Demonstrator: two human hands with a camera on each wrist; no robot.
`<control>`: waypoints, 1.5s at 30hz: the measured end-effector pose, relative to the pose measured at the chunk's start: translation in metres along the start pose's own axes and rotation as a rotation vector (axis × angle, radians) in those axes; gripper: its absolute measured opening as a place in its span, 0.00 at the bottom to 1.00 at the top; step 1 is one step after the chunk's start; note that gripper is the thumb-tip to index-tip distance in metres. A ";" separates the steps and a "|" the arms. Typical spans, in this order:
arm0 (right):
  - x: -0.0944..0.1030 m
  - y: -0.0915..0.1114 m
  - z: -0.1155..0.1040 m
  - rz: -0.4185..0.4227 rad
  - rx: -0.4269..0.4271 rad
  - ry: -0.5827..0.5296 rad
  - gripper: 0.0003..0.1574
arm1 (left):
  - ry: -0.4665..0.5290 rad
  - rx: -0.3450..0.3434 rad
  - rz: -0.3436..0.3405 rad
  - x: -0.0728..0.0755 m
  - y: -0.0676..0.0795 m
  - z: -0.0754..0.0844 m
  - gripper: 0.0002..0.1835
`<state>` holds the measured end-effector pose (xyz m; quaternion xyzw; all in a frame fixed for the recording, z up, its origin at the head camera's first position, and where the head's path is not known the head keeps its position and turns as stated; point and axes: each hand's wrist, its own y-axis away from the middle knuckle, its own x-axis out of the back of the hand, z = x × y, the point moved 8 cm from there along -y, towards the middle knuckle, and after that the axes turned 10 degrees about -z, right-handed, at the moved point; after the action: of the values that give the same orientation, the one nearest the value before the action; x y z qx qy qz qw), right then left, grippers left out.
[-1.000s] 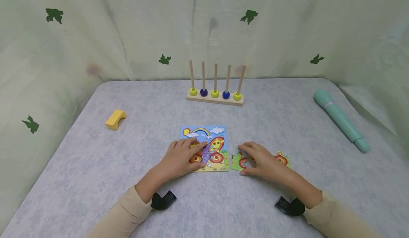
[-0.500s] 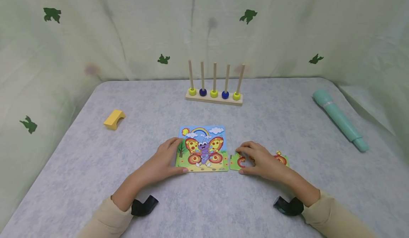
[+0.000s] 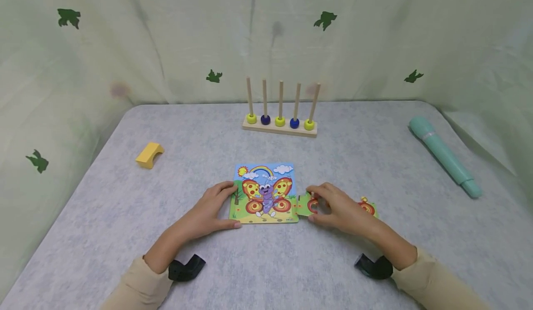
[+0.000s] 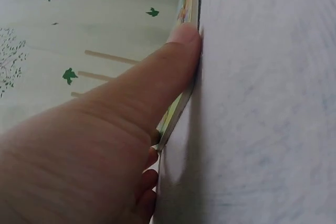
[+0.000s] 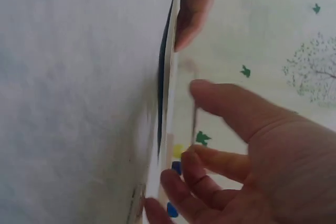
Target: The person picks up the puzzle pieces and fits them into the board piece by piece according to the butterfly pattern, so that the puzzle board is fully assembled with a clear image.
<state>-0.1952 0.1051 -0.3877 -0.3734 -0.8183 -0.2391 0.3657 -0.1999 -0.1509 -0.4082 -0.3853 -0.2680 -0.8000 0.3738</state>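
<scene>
A square butterfly jigsaw puzzle (image 3: 266, 194) lies face up at the middle of the table. My left hand (image 3: 206, 213) holds its left side, thumb at the front edge and fingers by the upper left side; the left wrist view shows the thumb (image 4: 157, 72) along the board's rim. My right hand (image 3: 339, 210) pinches a green puzzle piece (image 3: 305, 205) with a red-and-yellow swirl between thumb and fingers, overlapping the puzzle's right edge in the head view. Edge-on in the right wrist view, the piece (image 5: 195, 121) is raised off the table. Partly behind the right wrist lies another puzzle piece (image 3: 368, 207).
Behind the puzzle stands a wooden peg rack (image 3: 272, 128) with yellow and blue beads. A yellow arch block (image 3: 149, 155) lies at the left, a teal microphone-shaped object (image 3: 444, 156) at the right. A pale curtain (image 3: 175, 41) hangs beyond the table's back edge.
My left hand has slid from atop the puzzle to its left side, uncovering the butterfly. My right hand has lifted the piece and brought it left to the puzzle's right edge.
</scene>
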 end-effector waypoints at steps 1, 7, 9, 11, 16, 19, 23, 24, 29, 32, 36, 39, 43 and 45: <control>0.001 -0.001 -0.002 0.008 0.002 -0.017 0.37 | 0.001 0.001 0.002 0.000 0.000 0.000 0.50; 0.009 -0.011 -0.030 0.080 0.079 -0.090 0.38 | -0.005 0.006 0.012 -0.001 -0.002 -0.003 0.50; 0.009 -0.016 -0.042 0.095 0.132 -0.105 0.38 | -0.003 0.001 0.017 -0.001 -0.002 -0.003 0.50; 0.007 -0.023 -0.052 0.097 0.180 -0.118 0.38 | 0.002 -0.003 0.020 -0.001 -0.001 -0.002 0.49; -0.005 -0.040 -0.072 0.074 0.230 -0.123 0.39 | 0.029 -0.028 0.020 0.001 -0.001 -0.001 0.49; -0.015 -0.051 -0.079 0.043 0.220 -0.097 0.38 | 0.042 -0.044 0.003 0.001 0.000 -0.003 0.47; -0.029 -0.063 -0.079 -0.004 0.190 -0.042 0.39 | 0.058 -0.061 -0.019 0.003 0.001 -0.005 0.44; -0.032 -0.066 -0.079 -0.015 0.183 -0.032 0.39 | 0.061 -0.064 -0.021 0.004 0.001 -0.005 0.43; -0.045 -0.076 -0.076 -0.033 0.165 0.037 0.37 | 0.069 -0.065 -0.025 0.005 0.001 -0.007 0.43; -0.050 -0.081 -0.076 -0.021 0.176 0.091 0.36 | 0.068 -0.075 -0.016 0.005 0.001 -0.006 0.43; -0.055 -0.086 -0.075 -0.018 0.183 0.123 0.36 | 0.066 -0.099 -0.011 0.005 0.001 -0.005 0.41; -0.057 -0.088 -0.075 -0.028 0.172 0.124 0.36 | 0.076 -0.121 -0.021 0.006 0.002 -0.003 0.37; -0.058 -0.090 -0.074 -0.027 0.156 0.119 0.35 | 0.083 -0.149 -0.035 0.006 0.003 -0.002 0.31; -0.058 -0.092 -0.073 -0.019 0.152 0.118 0.35 | 0.079 -0.168 -0.038 0.006 0.003 -0.001 0.28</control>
<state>-0.2101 -0.0243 -0.3985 -0.3222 -0.8147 -0.2013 0.4381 -0.2004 -0.1559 -0.4030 -0.3783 -0.1922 -0.8413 0.3350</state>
